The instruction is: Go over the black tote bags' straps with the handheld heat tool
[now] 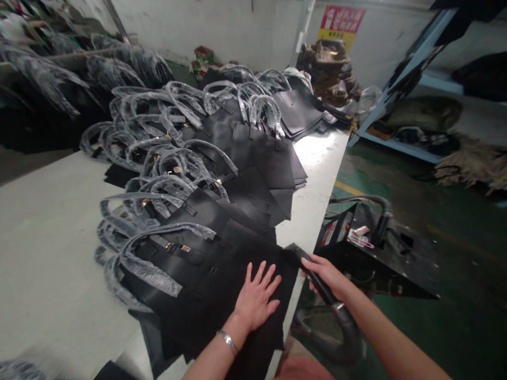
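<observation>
On the white flat table (40,221), many black leather-like pieces (269,161) lie overlapping, with loop handles (150,273) wrapped in clear plastic toward the left

Left hand (257,302) lies flat and spread upon the nearest black piece (239,249), grasping nothing; right hand (328,273) is closed around a black tube-shaped tool (326,293) with a thick black hose (349,334), its flat nozzle (296,250) at the right edge of this piece, touching or not I cannot tell

Behind the desk (40,221) we see a white wall (213,29); right of the desk, green floor (462,253) and shelves (446,84).
</observation>
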A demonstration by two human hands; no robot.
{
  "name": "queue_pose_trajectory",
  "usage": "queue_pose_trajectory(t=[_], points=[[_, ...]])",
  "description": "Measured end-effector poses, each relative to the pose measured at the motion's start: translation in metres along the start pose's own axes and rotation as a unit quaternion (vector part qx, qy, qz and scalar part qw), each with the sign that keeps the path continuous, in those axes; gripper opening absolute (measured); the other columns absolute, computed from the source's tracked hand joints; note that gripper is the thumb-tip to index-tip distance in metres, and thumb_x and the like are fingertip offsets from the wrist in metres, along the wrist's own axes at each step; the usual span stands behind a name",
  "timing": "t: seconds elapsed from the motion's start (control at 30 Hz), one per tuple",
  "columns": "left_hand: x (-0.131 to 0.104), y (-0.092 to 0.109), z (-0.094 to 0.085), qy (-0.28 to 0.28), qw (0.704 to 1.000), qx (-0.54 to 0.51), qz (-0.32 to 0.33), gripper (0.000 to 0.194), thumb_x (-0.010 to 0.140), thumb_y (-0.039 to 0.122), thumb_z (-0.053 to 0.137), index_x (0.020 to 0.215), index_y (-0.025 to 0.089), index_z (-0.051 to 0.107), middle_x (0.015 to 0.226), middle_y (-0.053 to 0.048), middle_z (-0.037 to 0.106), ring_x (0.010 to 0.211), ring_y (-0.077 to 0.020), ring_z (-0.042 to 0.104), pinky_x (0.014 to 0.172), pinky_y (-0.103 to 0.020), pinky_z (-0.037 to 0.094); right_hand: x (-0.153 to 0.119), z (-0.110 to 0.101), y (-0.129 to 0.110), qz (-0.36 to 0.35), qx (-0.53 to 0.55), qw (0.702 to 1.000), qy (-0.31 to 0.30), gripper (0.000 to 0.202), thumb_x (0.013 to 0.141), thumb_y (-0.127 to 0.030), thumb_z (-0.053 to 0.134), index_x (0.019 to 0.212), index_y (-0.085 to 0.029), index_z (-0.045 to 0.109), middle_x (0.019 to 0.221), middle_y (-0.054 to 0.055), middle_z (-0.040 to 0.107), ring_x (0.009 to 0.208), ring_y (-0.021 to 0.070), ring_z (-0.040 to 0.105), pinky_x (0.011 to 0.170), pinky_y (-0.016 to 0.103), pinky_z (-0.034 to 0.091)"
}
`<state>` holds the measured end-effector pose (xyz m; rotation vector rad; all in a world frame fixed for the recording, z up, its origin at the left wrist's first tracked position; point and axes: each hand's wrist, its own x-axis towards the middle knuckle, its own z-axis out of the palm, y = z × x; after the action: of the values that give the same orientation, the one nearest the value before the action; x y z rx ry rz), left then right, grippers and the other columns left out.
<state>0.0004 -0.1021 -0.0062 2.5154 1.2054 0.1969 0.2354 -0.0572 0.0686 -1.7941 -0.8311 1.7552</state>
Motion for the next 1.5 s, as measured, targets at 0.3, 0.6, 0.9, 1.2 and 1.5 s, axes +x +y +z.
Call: queue_pose_trajectory(t=[0.3,0.6,0.9,1.2,1.5], points=[[-0.041,-0.026,-0.03,0.1,0.983,-0.124,-0.09,0.045,0.095,0.032,0.047,0.139,0.022,0.047,0.142,-0.011,0.05,0.131,-0.0236,0.045,0.115,-0.047,0.031,-0.013,0.014,-0.004,-0.05,-0.054,0.997,-0.004,0.078,0.08,-0.052,0.069,0.146,-0.022,0.039,0.076,0.001,0.067,0.043,0.0114,0.055,0.038,0.022,0.042],[-0.084,-0.175,-0.117,0.169,0.928,0.035,-0.329,0.034,0.086,0.014,0.059,0.12,0.018,0.059,0.127,-0.014,0.052,0.118,-0.0273,0.051,0.101,-0.046,0.044,-0.015,0.065,0.017,-0.098,-0.125,0.98,-0.123,0.082,0.084,-0.054,0.062,0.151,-0.021,0.03,0.07,-0.003,0.064,0.043,0.0118,0.054,0.042,0.024,0.043],[-0.104,-0.192,-0.159,0.065,0.978,0.065,-0.189,0.022,0.079,0.01,0.066,0.098,0.02,0.063,0.114,-0.008,0.061,0.115,-0.0239,0.053,0.103,-0.043,0.039,-0.028,0.09,0.018,-0.112,-0.202,0.963,-0.139,0.079,0.084,-0.054,0.06,0.151,-0.023,0.032,0.07,-0.003,0.064,0.043,0.013,0.058,0.043,0.025,0.046],[-0.123,-0.121,-0.168,0.019,0.953,-0.083,-0.29,0.023,0.077,0.04,0.073,0.088,0.022,0.063,0.078,-0.002,0.063,0.075,-0.0204,0.06,0.069,-0.027,0.041,-0.046,0.111,-0.016,-0.116,-0.24,0.943,-0.199,0.081,0.082,-0.052,0.061,0.152,-0.021,0.033,0.065,-0.003,0.062,0.043,0.0136,0.057,0.043,0.025,0.045],[-0.142,-0.045,-0.098,0.198,0.68,-0.63,-0.321,0.024,0.088,0.041,0.05,0.089,0.017,0.052,0.069,0.003,0.052,0.059,-0.011,0.049,0.059,-0.024,0.041,-0.066,0.146,-0.043,-0.079,-0.206,0.917,-0.331,0.073,0.084,-0.046,0.063,0.149,-0.026,0.037,0.074,-0.003,0.062,0.045,0.0096,0.056,0.042,0.022,0.045]])
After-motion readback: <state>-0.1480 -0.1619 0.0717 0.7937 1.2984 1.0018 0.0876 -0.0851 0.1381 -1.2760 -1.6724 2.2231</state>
